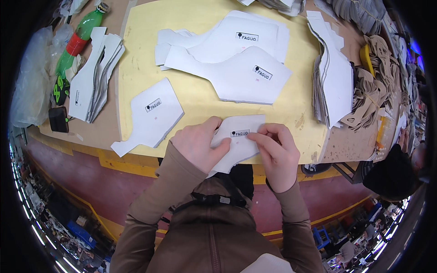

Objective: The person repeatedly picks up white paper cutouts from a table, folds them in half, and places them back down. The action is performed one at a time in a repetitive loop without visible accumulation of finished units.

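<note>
A white cut piece (246,148) with a small dark-framed label (240,133) lies at the table's near edge, its lower end jutting past it. My left hand (195,144) grips its left side, thumb on top and fingers curled. My right hand (280,152) has its fingers pinched together at the label's right end; whether the label is stuck flat there cannot be seen. To the left, a similar labelled piece (157,116) lies alone. Farther back, another labelled piece (236,75) overlaps a pile of the same pieces (227,34).
White piece stacks stand at left (95,75) and right (334,77) of the yellow sheet (141,50). Far left are a green bottle (91,22), clear plastic bags (34,82) and a dark phone (58,119). Bundled beige pieces (371,91) lie right. Another person (393,175) is at the right edge.
</note>
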The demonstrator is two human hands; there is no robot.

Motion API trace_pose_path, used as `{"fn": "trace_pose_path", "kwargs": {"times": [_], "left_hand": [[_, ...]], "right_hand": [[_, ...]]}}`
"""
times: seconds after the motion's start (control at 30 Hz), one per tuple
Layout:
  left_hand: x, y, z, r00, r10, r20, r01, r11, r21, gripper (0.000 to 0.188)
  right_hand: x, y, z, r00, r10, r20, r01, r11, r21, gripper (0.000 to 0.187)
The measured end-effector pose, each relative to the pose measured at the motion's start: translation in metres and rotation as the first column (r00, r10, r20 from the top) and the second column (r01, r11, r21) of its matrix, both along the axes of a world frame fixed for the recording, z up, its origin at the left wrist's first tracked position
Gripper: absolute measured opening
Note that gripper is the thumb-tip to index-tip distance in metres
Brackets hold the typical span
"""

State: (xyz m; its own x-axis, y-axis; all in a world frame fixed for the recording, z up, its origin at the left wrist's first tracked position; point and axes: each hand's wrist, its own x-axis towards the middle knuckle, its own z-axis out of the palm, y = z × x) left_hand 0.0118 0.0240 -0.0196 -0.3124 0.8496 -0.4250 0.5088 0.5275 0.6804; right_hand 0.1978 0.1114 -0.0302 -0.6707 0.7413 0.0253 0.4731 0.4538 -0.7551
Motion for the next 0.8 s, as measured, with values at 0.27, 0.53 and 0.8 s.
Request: {"fn": "trace_pose_path", "kwargs": {"times": [0.27, 0.53, 0.8], "left_hand": [[-0.007, 0.001, 0.002, 0.995, -0.018, 0.094, 0.020, 1.000, -0.021, 0.033], [-0.002, 0.003, 0.005, 0.999, 0.002, 0.043, 0.000, 0.999, -0.049, 0.034], [0.009, 0.005, 0.010, 0.982, -0.078, -0.169, 0.061, 0.993, -0.104, 0.038]], "right_hand": [[0.005, 0.002, -0.003, 0.995, 0.093, 0.026, -0.095, 0.992, 0.078, 0.037], [0.004, 0.005, 0.000, 0.983, 0.169, 0.069, -0.179, 0.967, 0.180, 0.037], [0.005, 0.008, -0.003, 0.968, 0.236, 0.086, -0.251, 0.918, 0.308, 0.030]]}}
